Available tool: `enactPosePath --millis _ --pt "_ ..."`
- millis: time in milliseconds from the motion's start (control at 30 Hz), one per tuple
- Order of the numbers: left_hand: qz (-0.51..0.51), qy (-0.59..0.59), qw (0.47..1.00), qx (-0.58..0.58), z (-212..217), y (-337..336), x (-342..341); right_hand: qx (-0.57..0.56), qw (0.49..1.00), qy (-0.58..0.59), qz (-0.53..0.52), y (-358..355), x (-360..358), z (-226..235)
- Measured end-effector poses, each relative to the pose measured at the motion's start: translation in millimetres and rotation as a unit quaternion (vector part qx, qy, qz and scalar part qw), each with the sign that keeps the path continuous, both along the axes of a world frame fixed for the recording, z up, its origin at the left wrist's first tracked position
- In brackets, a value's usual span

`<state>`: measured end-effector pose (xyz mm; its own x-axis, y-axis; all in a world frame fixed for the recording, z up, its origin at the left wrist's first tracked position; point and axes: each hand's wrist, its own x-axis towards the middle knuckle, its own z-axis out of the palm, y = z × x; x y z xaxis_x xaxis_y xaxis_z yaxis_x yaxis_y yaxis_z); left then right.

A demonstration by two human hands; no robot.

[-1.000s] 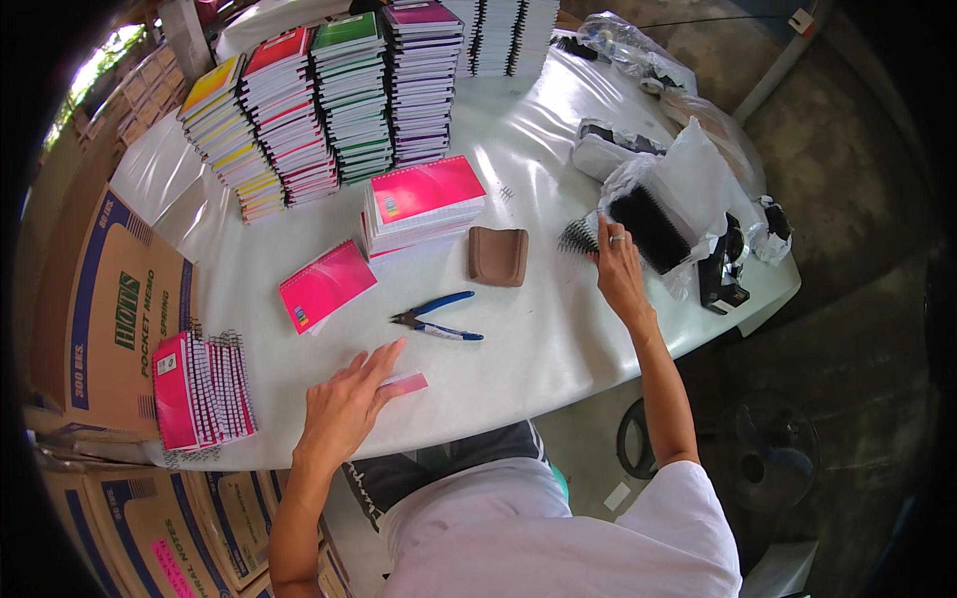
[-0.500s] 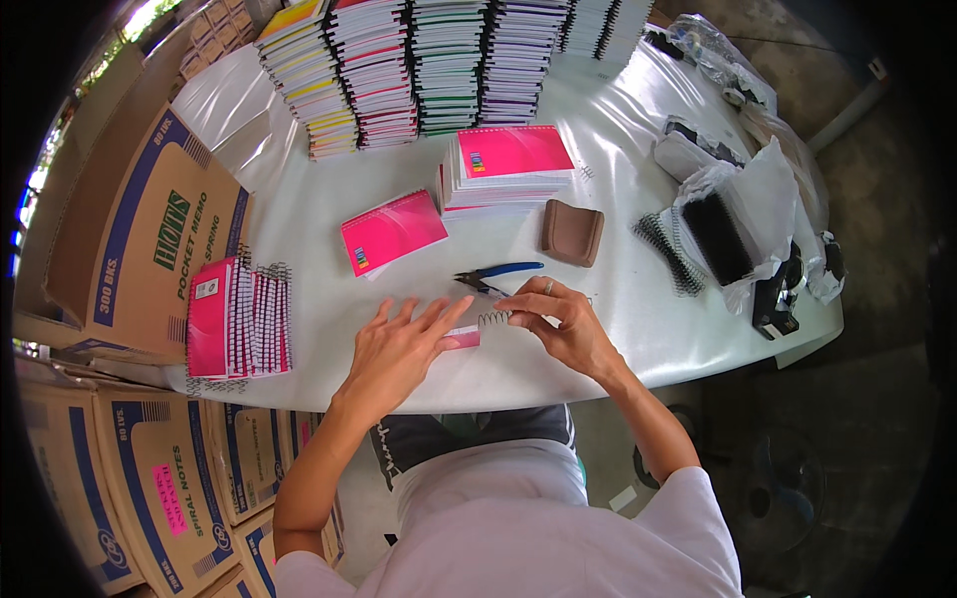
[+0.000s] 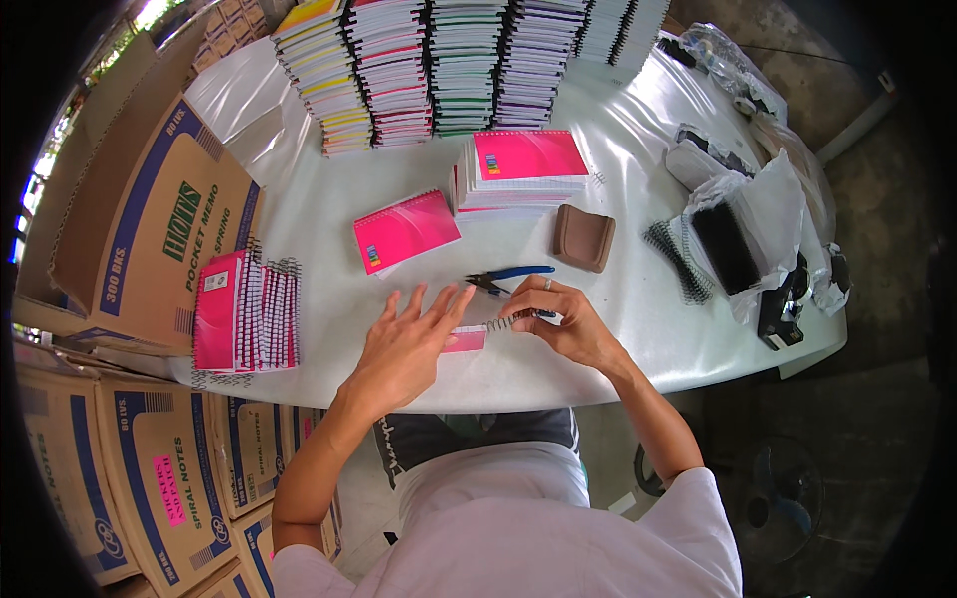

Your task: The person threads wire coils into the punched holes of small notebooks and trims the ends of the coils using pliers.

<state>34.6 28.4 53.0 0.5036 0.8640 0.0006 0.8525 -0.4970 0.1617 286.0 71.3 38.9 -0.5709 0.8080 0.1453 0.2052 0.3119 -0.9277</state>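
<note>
My left hand (image 3: 401, 347) lies with its fingers spread over a small pink notebook (image 3: 467, 341), covering most of it near the table's front edge. In my right hand (image 3: 570, 324), thumb and fingers pinch a dark spiral binding wire (image 3: 497, 324). The wire's free end meets the notebook's top right corner; how far it runs into the holes cannot be made out. Just beyond my fingers are cutting pliers (image 3: 520, 271) with blue handles, partly hidden by my right hand. Another pink notebook (image 3: 409, 231) rests farther off, left of the pliers.
A pile of pink notebooks (image 3: 528, 156) and a brown curved block (image 3: 583, 239) sit beyond the pliers. Coil-bound notebooks (image 3: 221, 314) stand at left by an open carton (image 3: 159, 234). Tall notebook stacks (image 3: 464, 70) line the back. Bundled black coils (image 3: 725, 249) lie right.
My right hand's fingers have shifted a little on the wire, which now tilts up toward them. The left hand stays spread on the notebook. The whole view has moved slightly.
</note>
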Motion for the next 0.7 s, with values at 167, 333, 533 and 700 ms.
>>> enactPosePath --millis 167,333,533,700 --pt "0.039 -0.034 0.996 -0.068 3 0 3 0.039 0.991 -0.127 0.020 2 1 8" --pt "0.049 -0.042 0.994 -0.086 9 -1 8 0.156 0.977 -0.147 -0.006 -8 -5 9" --pt "0.062 -0.039 0.994 -0.082 11 -4 12 0.240 0.952 -0.188 0.003 -14 -14 20" --pt "0.030 -0.114 0.992 -0.042 6 -5 14 0.225 0.947 -0.227 0.046 -16 -13 15"
